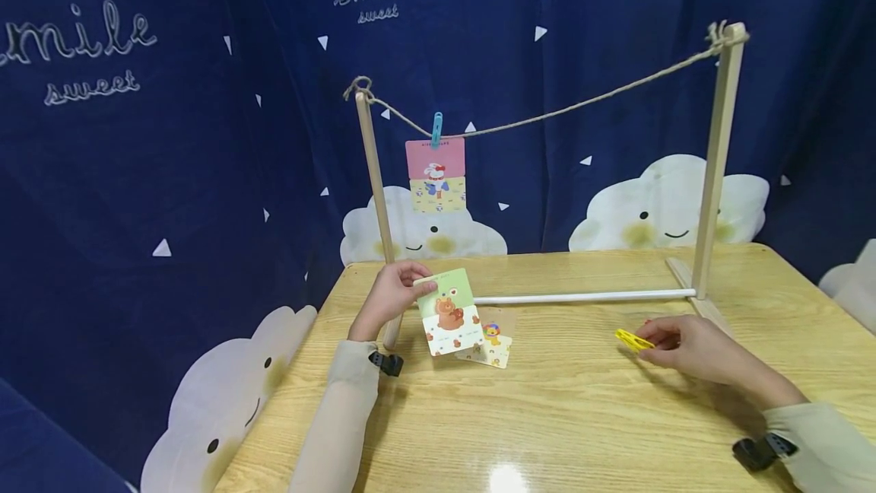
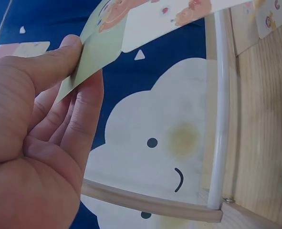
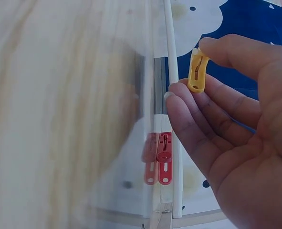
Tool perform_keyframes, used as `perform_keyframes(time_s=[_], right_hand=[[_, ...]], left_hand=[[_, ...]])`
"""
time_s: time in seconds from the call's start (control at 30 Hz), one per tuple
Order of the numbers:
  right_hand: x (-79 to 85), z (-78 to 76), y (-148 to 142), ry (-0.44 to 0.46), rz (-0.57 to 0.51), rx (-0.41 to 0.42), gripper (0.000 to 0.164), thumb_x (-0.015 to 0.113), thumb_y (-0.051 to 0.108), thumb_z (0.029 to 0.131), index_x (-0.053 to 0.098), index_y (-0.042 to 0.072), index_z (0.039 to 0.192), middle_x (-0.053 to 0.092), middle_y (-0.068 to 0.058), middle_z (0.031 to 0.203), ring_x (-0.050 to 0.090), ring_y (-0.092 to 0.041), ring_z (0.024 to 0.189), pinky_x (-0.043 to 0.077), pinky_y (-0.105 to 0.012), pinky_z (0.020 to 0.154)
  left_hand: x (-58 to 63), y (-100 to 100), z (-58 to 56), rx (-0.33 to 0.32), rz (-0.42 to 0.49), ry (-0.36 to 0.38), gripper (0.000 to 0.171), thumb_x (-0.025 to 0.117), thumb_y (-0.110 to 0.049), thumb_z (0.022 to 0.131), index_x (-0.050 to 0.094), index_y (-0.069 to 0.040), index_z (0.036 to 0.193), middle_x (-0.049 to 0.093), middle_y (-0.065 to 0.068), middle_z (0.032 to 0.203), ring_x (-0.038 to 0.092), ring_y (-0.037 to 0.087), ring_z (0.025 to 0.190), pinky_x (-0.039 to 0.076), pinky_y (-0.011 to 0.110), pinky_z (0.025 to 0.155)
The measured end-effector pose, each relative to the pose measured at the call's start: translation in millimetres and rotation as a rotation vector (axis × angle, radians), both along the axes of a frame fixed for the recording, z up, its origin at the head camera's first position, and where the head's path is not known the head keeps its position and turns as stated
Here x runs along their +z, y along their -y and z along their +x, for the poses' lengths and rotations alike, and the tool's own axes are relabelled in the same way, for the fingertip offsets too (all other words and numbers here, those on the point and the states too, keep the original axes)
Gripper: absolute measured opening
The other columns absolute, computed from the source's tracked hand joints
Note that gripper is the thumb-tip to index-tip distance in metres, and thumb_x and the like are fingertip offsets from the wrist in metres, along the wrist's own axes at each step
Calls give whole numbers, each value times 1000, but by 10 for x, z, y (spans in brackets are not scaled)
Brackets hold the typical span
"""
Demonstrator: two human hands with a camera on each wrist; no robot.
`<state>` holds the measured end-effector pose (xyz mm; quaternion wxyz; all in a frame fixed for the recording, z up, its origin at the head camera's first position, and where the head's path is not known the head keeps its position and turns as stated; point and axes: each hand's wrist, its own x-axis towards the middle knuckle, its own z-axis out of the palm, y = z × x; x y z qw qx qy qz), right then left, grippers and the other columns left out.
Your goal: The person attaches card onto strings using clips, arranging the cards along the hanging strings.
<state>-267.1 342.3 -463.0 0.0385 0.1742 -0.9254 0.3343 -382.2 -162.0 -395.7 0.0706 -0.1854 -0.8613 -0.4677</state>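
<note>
My left hand [image 1: 399, 294] pinches a green and white bear card [image 1: 449, 312] by its upper left corner, thumb in front and fingers behind. A second card with a lion [image 1: 494, 335] lies on the table, partly covered by the bear card in the head view. On the right, my right hand [image 1: 691, 348] holds a yellow clothespin [image 1: 633, 340] between thumb and fingers, over the tabletop. In the right wrist view a red clothespin [image 3: 165, 157] is on the table beyond the fingers. A pink and yellow rabbit card [image 1: 436, 175] hangs from the rope under a blue clothespin [image 1: 436, 130].
A sagging rope [image 1: 582, 103] runs between a left wooden post [image 1: 375, 173] and a taller-looking right post [image 1: 718, 166]. A white rod [image 1: 582, 297] joins them low over the table [image 1: 582, 417]. Behind hangs a dark blue curtain [image 1: 547, 59] with clouds.
</note>
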Motion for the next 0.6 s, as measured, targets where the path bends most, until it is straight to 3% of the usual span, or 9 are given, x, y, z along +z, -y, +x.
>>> perform_keyframes(time_s=[0.23,0.47,0.6], right_hand=[[10,-2,35,-14,-37,-11,24,84,29,89,77,15,108,72,9,88,65,-2,78,54,-24,68],[17,7,95,-1,-124,9,26,82,22,91,77,9,113,74,5,92,65,-3,79,54,-24,67],[30,5,114,30,-182,4,30,80,20,92,75,5,118,74,1,94,66,-4,80,55,-24,68]], left_hand=[[59,-31,42,-4,46,-19,16,84,-20,90,74,-11,100,76,4,91,63,15,73,49,28,65],[104,-43,71,0,52,-59,20,85,-26,89,75,-12,99,71,4,81,51,15,63,42,28,59],[121,-50,68,5,58,-78,21,85,-29,89,75,-14,99,70,5,80,54,16,63,45,30,60]])
